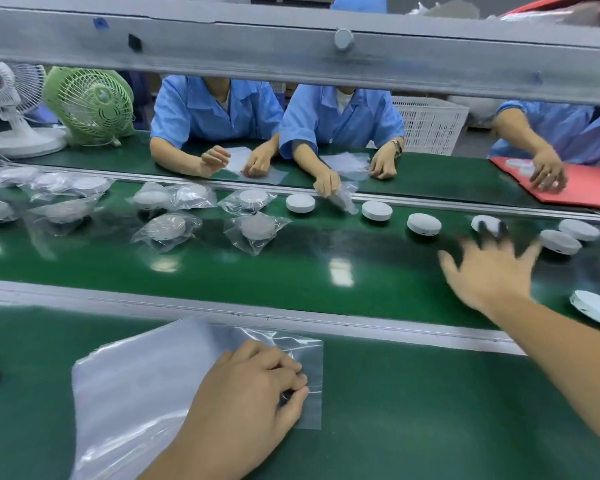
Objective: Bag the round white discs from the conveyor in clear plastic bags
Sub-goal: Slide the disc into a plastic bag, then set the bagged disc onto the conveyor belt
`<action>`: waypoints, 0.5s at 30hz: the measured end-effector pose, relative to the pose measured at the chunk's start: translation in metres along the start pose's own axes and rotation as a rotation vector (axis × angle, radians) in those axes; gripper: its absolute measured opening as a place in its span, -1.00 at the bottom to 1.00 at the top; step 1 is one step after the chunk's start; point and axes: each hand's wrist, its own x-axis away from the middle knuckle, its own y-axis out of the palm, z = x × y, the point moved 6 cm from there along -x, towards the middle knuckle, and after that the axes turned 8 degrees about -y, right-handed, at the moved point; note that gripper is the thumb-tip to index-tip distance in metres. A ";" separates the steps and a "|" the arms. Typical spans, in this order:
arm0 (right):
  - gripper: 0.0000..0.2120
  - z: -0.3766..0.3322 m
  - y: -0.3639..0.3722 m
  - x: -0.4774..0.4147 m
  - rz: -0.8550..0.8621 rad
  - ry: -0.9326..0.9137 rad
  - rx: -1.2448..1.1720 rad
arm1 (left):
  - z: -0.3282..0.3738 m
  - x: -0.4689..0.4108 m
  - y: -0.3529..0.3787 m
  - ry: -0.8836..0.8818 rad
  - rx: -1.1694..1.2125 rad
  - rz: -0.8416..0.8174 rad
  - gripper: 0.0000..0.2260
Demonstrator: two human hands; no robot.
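White discs lie in a row on the green belt; bagged discs lie further left. Right hand hovers spread, empty, beside one. Left hand pinches a clear bag on the table.

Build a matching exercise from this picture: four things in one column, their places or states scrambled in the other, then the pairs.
1. left hand
2. right hand
3. green fan
4. red sheet

A. stands far left, beyond the belt
B. fingers spread, over the belt
C. far right, under a worker's hand
D. pinching a clear bag

Pairs: 1-D, 2-B, 3-A, 4-C
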 end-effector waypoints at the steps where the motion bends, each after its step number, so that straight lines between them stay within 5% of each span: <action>1: -0.35 0.049 0.019 0.006 -0.092 0.146 0.049 | 0.000 0.000 -0.001 0.002 -0.002 0.009 -0.80; 4: -0.36 0.176 0.087 0.031 -0.299 0.423 -0.235 | 0.002 0.001 -0.003 0.002 -0.004 0.019 -0.77; 8: -0.51 0.185 0.076 0.036 -0.193 0.368 -0.429 | 0.001 -0.001 -0.009 -0.070 0.046 0.039 -0.76; 10: -0.53 0.126 0.030 0.035 -0.080 0.139 -0.451 | -0.001 -0.002 -0.013 -0.128 0.069 0.059 -0.77; 15: -0.80 -0.072 -0.086 0.108 0.215 -0.899 -0.736 | -0.010 -0.002 -0.021 -0.282 0.118 0.077 -0.82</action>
